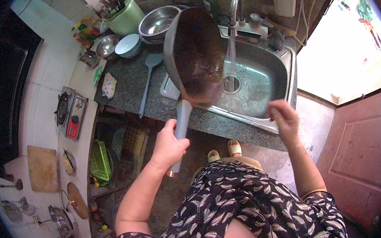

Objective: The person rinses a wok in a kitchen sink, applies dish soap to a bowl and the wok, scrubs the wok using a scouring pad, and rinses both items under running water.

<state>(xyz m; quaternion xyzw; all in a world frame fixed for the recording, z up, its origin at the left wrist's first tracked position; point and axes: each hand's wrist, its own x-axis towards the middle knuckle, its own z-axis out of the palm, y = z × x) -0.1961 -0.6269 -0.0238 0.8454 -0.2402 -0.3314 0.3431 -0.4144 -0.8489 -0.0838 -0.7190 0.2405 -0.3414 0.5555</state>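
Note:
My left hand (170,145) grips the grey handle of a deep frying pan (198,53). The pan is tilted, its dark wet inside facing the sink (288,93), and it hides part of the sink's left side. Water runs from the curved metal faucet (235,4) into the basin, beside the pan. Over the sink's near right rim hangs my right hand (283,116), slightly blurred, its fingers curled; whether it holds anything small cannot be told. A grey-blue spatula (149,76) lies on the stone counter left of the pan.
Left and behind the pan are metal basins (160,21), a white bowl (128,45), a green knife holder (124,17) and a dotted cloth (109,85). A dark scrubber (276,40) lies at the sink's back right corner. A portable gas stove (72,112) stands on the left counter.

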